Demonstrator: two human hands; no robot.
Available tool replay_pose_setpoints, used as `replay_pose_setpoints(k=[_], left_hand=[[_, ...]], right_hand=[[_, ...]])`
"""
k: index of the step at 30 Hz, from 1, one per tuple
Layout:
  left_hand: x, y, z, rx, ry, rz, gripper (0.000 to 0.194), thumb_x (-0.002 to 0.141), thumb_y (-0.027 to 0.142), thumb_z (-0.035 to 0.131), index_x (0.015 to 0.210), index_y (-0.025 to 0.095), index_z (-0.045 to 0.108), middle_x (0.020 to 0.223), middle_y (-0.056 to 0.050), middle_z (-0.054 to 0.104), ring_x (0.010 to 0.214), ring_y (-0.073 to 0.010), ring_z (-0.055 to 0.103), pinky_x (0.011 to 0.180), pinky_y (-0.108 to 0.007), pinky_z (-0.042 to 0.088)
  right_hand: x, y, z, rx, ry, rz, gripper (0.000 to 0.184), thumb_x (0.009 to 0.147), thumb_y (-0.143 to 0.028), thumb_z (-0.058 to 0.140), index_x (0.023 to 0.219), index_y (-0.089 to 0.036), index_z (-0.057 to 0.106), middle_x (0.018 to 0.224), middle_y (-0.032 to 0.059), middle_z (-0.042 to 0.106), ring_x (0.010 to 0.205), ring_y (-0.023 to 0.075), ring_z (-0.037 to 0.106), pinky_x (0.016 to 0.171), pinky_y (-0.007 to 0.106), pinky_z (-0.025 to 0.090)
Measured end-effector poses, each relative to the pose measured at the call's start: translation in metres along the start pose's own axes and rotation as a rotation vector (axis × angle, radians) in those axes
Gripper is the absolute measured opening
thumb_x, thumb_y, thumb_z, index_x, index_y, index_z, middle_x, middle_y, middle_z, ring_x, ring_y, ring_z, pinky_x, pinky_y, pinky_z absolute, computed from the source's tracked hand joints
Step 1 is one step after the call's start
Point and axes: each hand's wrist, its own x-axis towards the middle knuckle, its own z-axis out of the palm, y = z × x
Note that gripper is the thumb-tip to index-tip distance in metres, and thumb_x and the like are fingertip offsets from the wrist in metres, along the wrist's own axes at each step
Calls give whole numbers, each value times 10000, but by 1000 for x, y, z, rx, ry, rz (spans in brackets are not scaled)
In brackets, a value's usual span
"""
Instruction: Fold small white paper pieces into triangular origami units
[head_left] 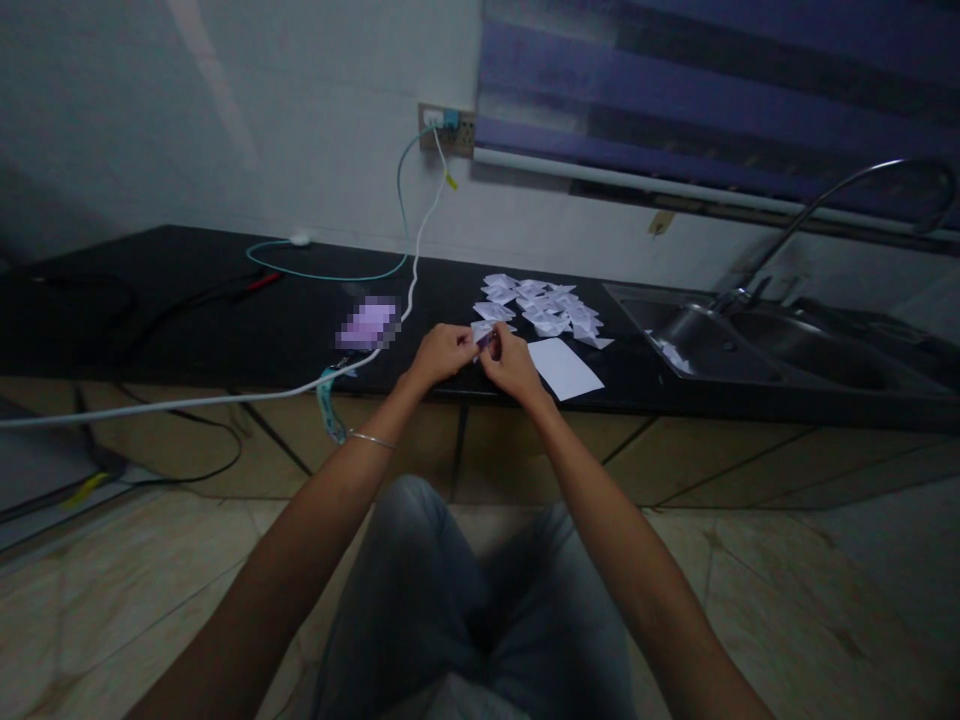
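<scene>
Hands met at the counter's (225,330) front edge, the left hand (442,355) and right hand (510,362) both pinched on a small folded paper piece (484,337) between their fingertips, just in front of the heap of folded pieces (544,305) and left of the blank sheet (564,367).

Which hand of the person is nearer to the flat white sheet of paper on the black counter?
The right hand is nearer: it is just to the left of the flat white sheet, close to its edge. The left hand is further left, beyond the right hand.
</scene>
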Motion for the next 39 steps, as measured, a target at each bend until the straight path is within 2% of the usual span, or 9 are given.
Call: replay_pose_setpoints(k=[3, 8, 11, 15, 18, 21, 26, 32, 39], left_hand=[[-3, 4, -1, 58, -25, 17, 273, 798, 306, 551, 562, 179, 500, 543, 32, 440, 565, -117, 414, 562, -264, 232], [-1, 2, -1, -5, -34, 6, 281, 812, 326, 566, 581, 176, 507, 578, 31, 463, 606, -122, 429, 585, -258, 251], [5, -5, 1, -202, -57, -51, 288, 789, 396, 637, 642, 168, 542, 605, 37, 491, 612, -113, 440, 587, -237, 280], [14, -10, 3, -564, -191, -138, 359, 736, 487, 719, 783, 168, 560, 668, 29, 563, 586, -96, 481, 566, -214, 348], [20, -8, 4, -686, -260, -178, 488, 810, 632, 599, 845, 145, 616, 775, -41, 649, 650, -120, 569, 562, -221, 405], [25, -4, 5, -704, -283, -290, 688, 881, 755, 375, 778, 134, 653, 736, -75, 669, 619, -127, 587, 534, -229, 409], [27, 3, 4, -563, -276, -297, 590, 918, 587, 496, 537, 146, 588, 496, -18, 554, 483, -105, 502, 550, -240, 401], [16, 16, -5, -737, -263, -250, 308, 867, 368, 546, 694, 135, 649, 612, -17, 626, 532, -109, 519, 548, -225, 404], [13, 20, -9, -772, -270, -316, 237, 813, 282, 529, 709, 121, 667, 599, -26, 628, 570, -129, 552, 554, -222, 423]], right_hand=[[1, 5, -1, 42, 64, 65, 141, 862, -245, 507, 953, -199, 604, 659, -17, 580, 615, 171, 541, 612, 280, 363], [0, 6, -3, 20, 117, 4, 213, 902, -309, 521, 854, -188, 689, 714, 20, 653, 658, 178, 572, 663, 289, 394], [-2, 6, -3, 46, 132, -14, 259, 918, -334, 523, 877, -181, 728, 761, 52, 699, 691, 198, 611, 680, 299, 415], [-2, 8, -1, 68, 146, 1, 276, 921, -321, 523, 830, -168, 734, 710, 51, 686, 652, 190, 605, 637, 287, 398], [0, 8, -1, 62, 129, 11, 288, 924, -321, 517, 793, -166, 721, 673, 32, 656, 631, 174, 584, 618, 274, 378], [2, 5, -2, 57, 75, -13, 281, 923, -301, 507, 771, -171, 703, 670, 18, 644, 640, 163, 568, 622, 268, 374], [2, -1, -3, 29, 42, -28, 345, 950, -349, 494, 715, -169, 671, 650, 22, 634, 613, 152, 545, 614, 278, 349], [1, -4, -2, 2, 29, -35, 369, 973, -373, 458, 733, -177, 657, 660, 27, 641, 615, 158, 547, 609, 285, 333], [-1, -9, -4, -67, 27, -54, 326, 971, -373, 475, 771, -184, 650, 707, 34, 658, 633, 162, 550, 635, 293, 345]])
